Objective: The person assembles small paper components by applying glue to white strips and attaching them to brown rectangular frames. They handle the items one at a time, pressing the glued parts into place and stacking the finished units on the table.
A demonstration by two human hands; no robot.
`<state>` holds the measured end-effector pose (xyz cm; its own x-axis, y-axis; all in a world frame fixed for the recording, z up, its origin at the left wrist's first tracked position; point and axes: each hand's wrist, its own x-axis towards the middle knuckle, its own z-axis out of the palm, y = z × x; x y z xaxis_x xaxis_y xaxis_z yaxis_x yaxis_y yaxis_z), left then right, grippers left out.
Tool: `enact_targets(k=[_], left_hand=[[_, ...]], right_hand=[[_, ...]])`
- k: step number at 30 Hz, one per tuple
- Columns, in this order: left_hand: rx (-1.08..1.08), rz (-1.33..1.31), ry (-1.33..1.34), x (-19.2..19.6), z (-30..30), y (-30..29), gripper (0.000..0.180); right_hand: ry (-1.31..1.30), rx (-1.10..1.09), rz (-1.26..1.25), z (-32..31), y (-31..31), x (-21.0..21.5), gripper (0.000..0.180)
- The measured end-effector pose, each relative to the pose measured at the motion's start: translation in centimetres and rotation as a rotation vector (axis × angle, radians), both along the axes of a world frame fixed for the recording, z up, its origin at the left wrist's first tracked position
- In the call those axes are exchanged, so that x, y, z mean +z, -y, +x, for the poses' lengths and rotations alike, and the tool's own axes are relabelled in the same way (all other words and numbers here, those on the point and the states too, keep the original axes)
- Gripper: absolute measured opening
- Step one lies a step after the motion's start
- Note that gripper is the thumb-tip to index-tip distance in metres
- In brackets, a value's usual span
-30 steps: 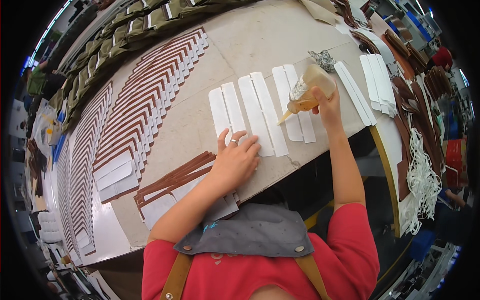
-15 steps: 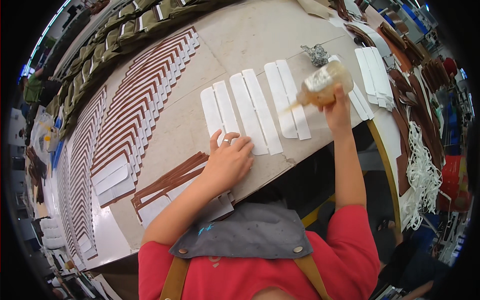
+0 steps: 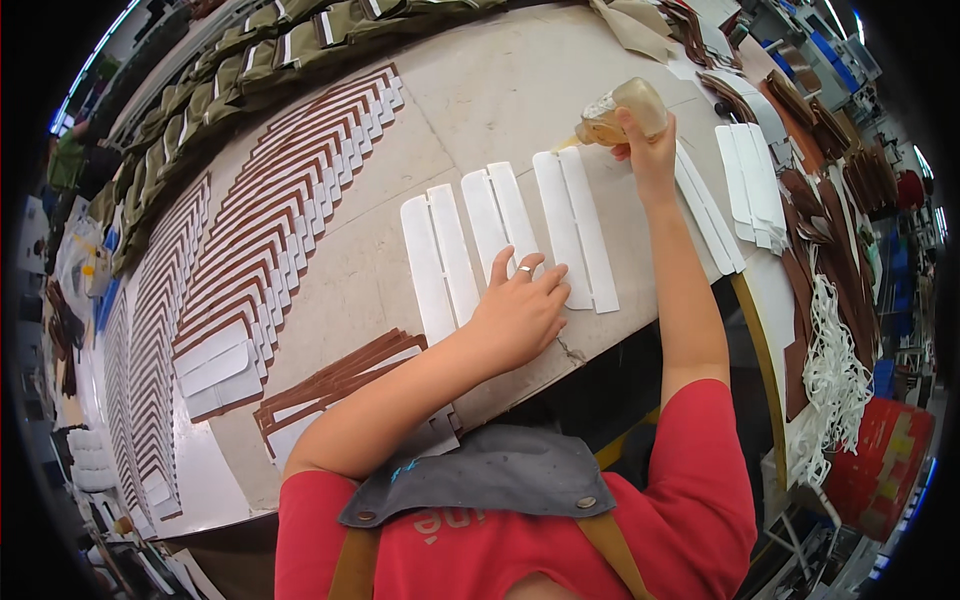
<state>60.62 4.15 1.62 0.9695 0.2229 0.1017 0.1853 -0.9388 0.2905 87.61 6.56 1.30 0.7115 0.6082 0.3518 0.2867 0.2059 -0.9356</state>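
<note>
My right hand (image 3: 648, 155) is wrapped round a squeeze bottle (image 3: 622, 110) of amber, glue-like liquid. The bottle is tipped, its nozzle pointing down-left at the far end of a white slotted panel (image 3: 578, 230). With fingers spread, my left hand (image 3: 520, 310) rests on the near end of the middle white panel (image 3: 497, 210). A third white panel (image 3: 440, 255) lies to its left, beside my left wrist. Whether the nozzle touches the panel I cannot tell.
Long rows of overlapping brown-and-white pieces (image 3: 290, 200) cover the table's left. A stack of brown-edged pieces (image 3: 340, 380) lies under my left forearm. More white panels (image 3: 750, 185) lie at right, near hanging white cords (image 3: 838, 370). Olive fabric items (image 3: 260, 60) line the far left.
My right hand has carried the bottle away from me, to the far end of the right panel. My left hand has slid right, onto the middle panel's near end.
</note>
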Motion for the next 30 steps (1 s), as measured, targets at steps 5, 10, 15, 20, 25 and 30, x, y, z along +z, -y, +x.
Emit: enact_targets(k=[5,10,15,20,25,30], left_hand=[[0.007,0.001,-0.036,-0.4,0.7,0.0,0.031],[0.017,0.014,-0.035,-0.6,0.8,0.1,0.029],[0.032,0.027,-0.043,-0.7,1.0,0.3,0.028],[0.044,0.022,-0.055,-0.9,1.0,0.3,0.028],[0.047,0.032,-0.084,-0.7,1.1,0.4,0.028],[0.041,0.038,-0.063,-0.7,1.0,0.3,0.029]], right_hand=[[-0.026,0.002,-0.005,0.1,0.9,0.0,0.053],[-0.068,0.055,0.008,-0.5,3.0,0.3,0.047],[-0.063,0.076,-0.028,-1.6,5.6,0.7,0.042],[-0.082,0.107,-0.044,-2.5,8.0,0.6,0.042],[-0.088,0.123,-0.054,-3.0,10.4,0.1,0.044],[-0.118,0.143,-0.083,-4.3,12.9,0.1,0.047]])
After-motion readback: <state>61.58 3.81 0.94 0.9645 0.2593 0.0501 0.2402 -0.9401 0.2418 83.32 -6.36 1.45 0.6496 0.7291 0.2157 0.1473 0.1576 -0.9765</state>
